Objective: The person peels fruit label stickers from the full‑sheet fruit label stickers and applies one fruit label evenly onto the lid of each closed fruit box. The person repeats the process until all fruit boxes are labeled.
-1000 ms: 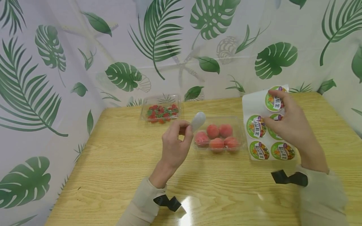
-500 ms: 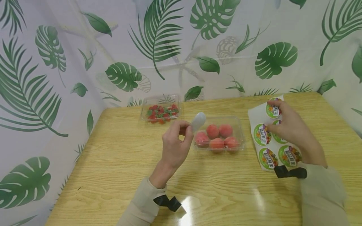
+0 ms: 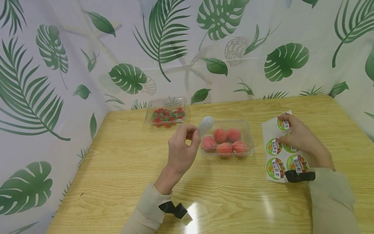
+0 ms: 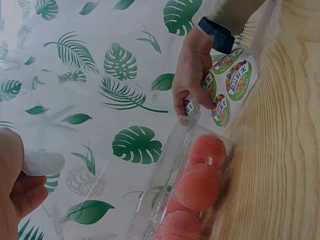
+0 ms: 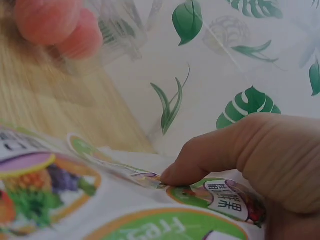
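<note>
In the head view my left hand [image 3: 183, 148] pinches a peeled-off round sticker [image 3: 206, 124], its pale side toward the camera, between thumb and fingers. The same sticker [image 4: 45, 163] shows bent in the left wrist view. To the right, my right hand [image 3: 305, 138] grips the white sheet of round fruit stickers [image 3: 270, 127], its thumb [image 5: 192, 162] pressing on the sheet in the right wrist view. Whether the sheet lies fully flat on the table cannot be told. Behind the left hand's sticker stands a clear plastic box [image 3: 248, 135] of peaches [image 3: 224, 149].
Another clear box [image 3: 150, 113] with strawberries [image 3: 168, 117] sits at the back left. The wooden table [image 3: 122, 175] meets a leaf-patterned cloth [image 3: 175, 65] along its back edge. Black straps with cameras [image 3: 173, 209] are worn on both wrists.
My right hand has brought the sticker sheet down and toward me, slightly to the right. The left hand stays in place with the peeled sticker.
</note>
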A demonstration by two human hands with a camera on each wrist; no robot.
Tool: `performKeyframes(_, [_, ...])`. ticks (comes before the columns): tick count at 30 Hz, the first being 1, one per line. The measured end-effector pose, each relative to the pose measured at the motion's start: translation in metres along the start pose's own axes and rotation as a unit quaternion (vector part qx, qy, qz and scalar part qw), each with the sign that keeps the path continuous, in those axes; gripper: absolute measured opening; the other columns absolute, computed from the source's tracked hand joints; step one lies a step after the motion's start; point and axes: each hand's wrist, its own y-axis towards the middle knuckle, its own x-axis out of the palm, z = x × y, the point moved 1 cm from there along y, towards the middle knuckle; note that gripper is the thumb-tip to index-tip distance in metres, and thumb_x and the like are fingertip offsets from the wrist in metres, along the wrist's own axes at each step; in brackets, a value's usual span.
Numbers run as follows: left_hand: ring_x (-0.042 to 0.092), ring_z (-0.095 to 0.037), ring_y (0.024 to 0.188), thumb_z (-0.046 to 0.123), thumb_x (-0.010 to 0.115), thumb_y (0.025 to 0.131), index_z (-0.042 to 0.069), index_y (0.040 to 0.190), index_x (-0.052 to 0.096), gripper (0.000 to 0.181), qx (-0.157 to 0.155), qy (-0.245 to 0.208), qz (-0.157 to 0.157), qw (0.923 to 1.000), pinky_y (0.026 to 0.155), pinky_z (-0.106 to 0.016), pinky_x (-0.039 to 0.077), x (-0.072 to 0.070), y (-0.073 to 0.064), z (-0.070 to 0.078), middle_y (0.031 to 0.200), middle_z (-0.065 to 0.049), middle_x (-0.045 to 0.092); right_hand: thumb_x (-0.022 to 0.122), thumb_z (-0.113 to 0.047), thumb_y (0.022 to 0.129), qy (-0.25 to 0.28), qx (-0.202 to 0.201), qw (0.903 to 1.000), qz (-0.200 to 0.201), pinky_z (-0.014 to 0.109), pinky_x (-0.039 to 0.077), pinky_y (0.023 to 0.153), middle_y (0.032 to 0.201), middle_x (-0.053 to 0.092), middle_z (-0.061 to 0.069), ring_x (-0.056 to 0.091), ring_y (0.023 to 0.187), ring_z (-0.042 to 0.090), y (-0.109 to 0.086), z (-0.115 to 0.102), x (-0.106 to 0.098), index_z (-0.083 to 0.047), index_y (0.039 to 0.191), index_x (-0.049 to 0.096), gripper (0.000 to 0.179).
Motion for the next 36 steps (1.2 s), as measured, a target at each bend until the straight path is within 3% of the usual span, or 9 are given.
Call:
performKeyframes(12, [0.066, -0.020, 0.068, 0.001, 0.054, 0.095, -0.002, 0.095, 0.059, 0.006, -0.002, 0.003, -0.002, 1.0000, 0.063, -0.027, 0.056, 0.000, -0.001, 0.000, 0.079, -0.013, 0.064, 0.069, -0.003, 0.086, -0.046, 0.024, 0.9986, 0.007, 0.038, 0.055, 0.061, 0.125, 0.044, 0.039, 0.062, 0.089, 0.038, 0.006, 0.019, -0.001, 0.013, 0.146, 0.026, 0.075])
performKeyframes(19, [0.066, -0.020, 0.069, -0.005, 0.057, 0.092, -0.001, 0.095, 0.059, 0.005, -0.003, 0.005, -0.005, 1.0000, 0.064, -0.027, 0.056, 0.001, -0.001, -0.001, 0.079, -0.012, 0.064, 0.074, -0.008, 0.085, -0.065, 0.019, 0.9962, 0.055, 0.038, 0.056, 0.057, 0.115, 0.047, 0.042, 0.064, 0.079, 0.037, 0.007, 0.027, -0.002, 0.019, 0.139, 0.031, 0.074])
performKeyframes(23, [0.066, -0.020, 0.069, -0.005, 0.057, 0.092, -0.001, 0.095, 0.059, 0.005, -0.004, 0.004, -0.007, 1.0000, 0.064, -0.026, 0.056, 0.000, -0.002, -0.001, 0.079, -0.012, 0.064, 0.073, -0.006, 0.083, -0.073, 0.015, 0.9924, 0.098, 0.038, 0.054, 0.057, 0.116, 0.042, 0.044, 0.058, 0.087, 0.047, 0.007, 0.032, -0.002, 0.021, 0.134, 0.034, 0.069])
performKeyframes(26, [0.066, -0.020, 0.069, -0.002, 0.055, 0.093, -0.002, 0.095, 0.059, 0.004, -0.003, 0.003, -0.007, 1.0000, 0.064, -0.026, 0.056, 0.000, -0.002, -0.001, 0.079, -0.012, 0.064, 0.072, -0.007, 0.085, -0.094, 0.011, 0.9887, 0.117, 0.044, 0.051, 0.064, 0.120, 0.035, 0.045, 0.048, 0.095, 0.051, 0.006, 0.035, 0.000, 0.020, 0.132, 0.036, 0.065])
performKeyframes(28, [0.066, -0.020, 0.068, -0.001, 0.055, 0.094, -0.002, 0.094, 0.059, 0.004, -0.003, 0.003, -0.007, 1.0000, 0.064, -0.026, 0.056, 0.000, -0.001, -0.001, 0.079, -0.012, 0.064, 0.070, -0.010, 0.088, -0.109, 0.013, 0.9873, 0.115, 0.055, 0.048, 0.072, 0.124, 0.031, 0.048, 0.042, 0.101, 0.056, 0.005, 0.037, 0.001, 0.019, 0.133, 0.036, 0.064])
performKeyframes(32, [0.065, -0.020, 0.068, -0.002, 0.056, 0.093, -0.002, 0.094, 0.059, 0.004, -0.001, 0.002, -0.005, 1.0000, 0.064, -0.026, 0.056, -0.001, -0.001, -0.002, 0.079, -0.012, 0.064, 0.063, -0.015, 0.093, -0.142, 0.022, 0.9837, 0.108, 0.074, 0.032, 0.088, 0.129, 0.024, 0.055, 0.028, 0.114, 0.071, 0.004, 0.041, 0.003, 0.015, 0.135, 0.035, 0.060])
performKeyframes(36, [0.065, -0.020, 0.068, 0.000, 0.055, 0.094, -0.002, 0.094, 0.059, 0.005, -0.002, 0.001, -0.006, 1.0000, 0.064, -0.026, 0.056, -0.001, -0.002, -0.002, 0.079, -0.012, 0.064, 0.053, -0.024, 0.098, -0.196, 0.022, 0.9770, 0.081, 0.078, 0.024, 0.092, 0.132, 0.020, 0.057, 0.022, 0.118, 0.076, 0.004, 0.045, 0.004, 0.012, 0.138, 0.034, 0.057])
